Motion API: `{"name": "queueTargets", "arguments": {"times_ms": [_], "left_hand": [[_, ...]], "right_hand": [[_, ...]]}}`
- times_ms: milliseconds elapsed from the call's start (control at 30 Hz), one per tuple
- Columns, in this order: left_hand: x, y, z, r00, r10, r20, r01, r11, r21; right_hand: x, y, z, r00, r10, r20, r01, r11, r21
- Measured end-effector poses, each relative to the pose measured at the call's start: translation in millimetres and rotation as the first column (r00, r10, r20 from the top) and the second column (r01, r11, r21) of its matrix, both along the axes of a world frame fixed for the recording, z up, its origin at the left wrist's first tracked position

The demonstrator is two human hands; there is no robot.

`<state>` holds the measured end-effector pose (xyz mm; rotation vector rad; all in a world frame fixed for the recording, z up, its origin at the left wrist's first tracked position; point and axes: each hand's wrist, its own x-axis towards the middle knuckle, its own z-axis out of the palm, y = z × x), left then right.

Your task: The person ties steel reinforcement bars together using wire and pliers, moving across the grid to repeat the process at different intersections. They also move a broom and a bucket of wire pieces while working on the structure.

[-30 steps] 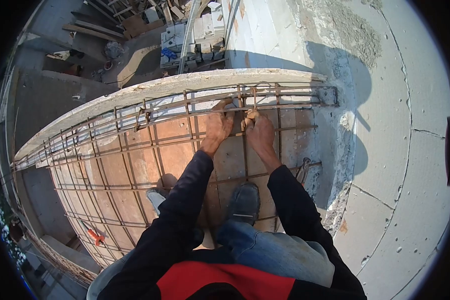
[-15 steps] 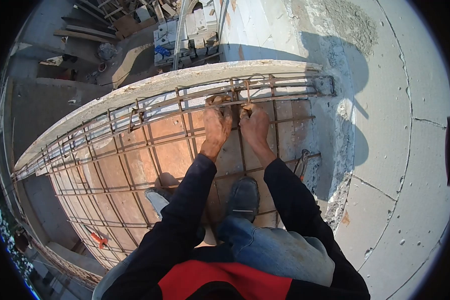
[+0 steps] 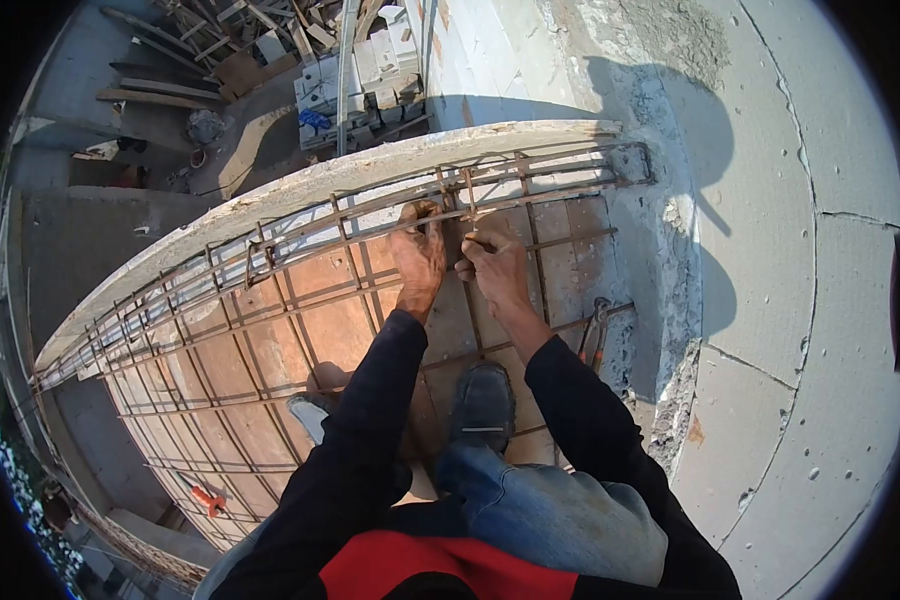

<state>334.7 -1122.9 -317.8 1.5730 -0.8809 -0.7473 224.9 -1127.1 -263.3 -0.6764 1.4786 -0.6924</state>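
My left hand (image 3: 419,258) is at the long edge bars of a rusty rebar grid (image 3: 370,288), its fingers curled closed around the bar crossing. What lies inside those fingers is hidden. Just to the right, my right hand (image 3: 497,268) makes a pinch slightly below the same bars. A thin, wire-like strand seems to run up from its fingertips, too fine to make out surely. Pincers with orange handles (image 3: 595,337) lie on the grid to the right of my right forearm. Beneath the bars are reddish-brown boards (image 3: 315,300).
A curved pale form edge (image 3: 300,180) borders the bars, with a drop beyond it. Lower down stand stacked blocks (image 3: 375,75) and scrap timber (image 3: 160,90). A grey block wall (image 3: 760,300) rises at right. An orange-handled tool (image 3: 208,501) lies at lower left. My shoe (image 3: 483,405) stands among the bars.
My right hand has come down a little from the upper bars and its fingers have turned. My left hand stays at the bars. The whole view has shifted slightly.
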Motion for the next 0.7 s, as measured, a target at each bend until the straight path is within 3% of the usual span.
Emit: {"name": "queueTargets", "arguments": {"times_ms": [133, 200, 233, 300, 433, 500, 533, 600, 700], "left_hand": [[-2, 2, 14, 0.998, 0.008, 0.064, -0.013, 0.997, 0.071], [1, 3, 13, 0.943, -0.012, 0.333, 0.024, 0.999, -0.032], [1, 4, 16, 0.943, -0.015, 0.334, 0.027, 0.999, -0.032], [1, 8, 23, 1.000, -0.020, 0.012, 0.019, 0.995, 0.100], [5, 12, 20, 0.994, -0.073, 0.086, 0.074, 0.997, -0.014], [8, 11, 18, 0.984, -0.111, -0.142, 0.119, 0.992, 0.050], [9, 11, 19, 0.984, -0.109, -0.141, 0.118, 0.992, 0.050], [14, 9, 22, 0.947, -0.159, -0.279, 0.161, 0.987, -0.014], [22, 13, 39, 0.914, -0.257, -0.313, 0.284, 0.958, 0.044]], "right_hand": [[13, 5, -12, 0.977, -0.169, 0.130, 0.171, 0.985, -0.004], [22, 2, -19, 0.926, -0.320, 0.200, 0.321, 0.947, 0.028], [26, 2, -18, 0.925, -0.323, 0.201, 0.324, 0.946, 0.028], [32, 3, -16, 0.885, -0.397, 0.242, 0.393, 0.917, 0.067], [35, 2, -15, 0.869, -0.391, 0.304, 0.381, 0.920, 0.092], [37, 3, -23, 0.877, -0.343, 0.338, 0.364, 0.931, 0.001], [36, 5, -27, 0.877, -0.342, 0.338, 0.363, 0.932, 0.002], [30, 9, -33, 0.959, -0.180, 0.217, 0.205, 0.974, -0.100], [32, 10, -22, 0.962, -0.193, 0.194, 0.204, 0.978, -0.036]]}}
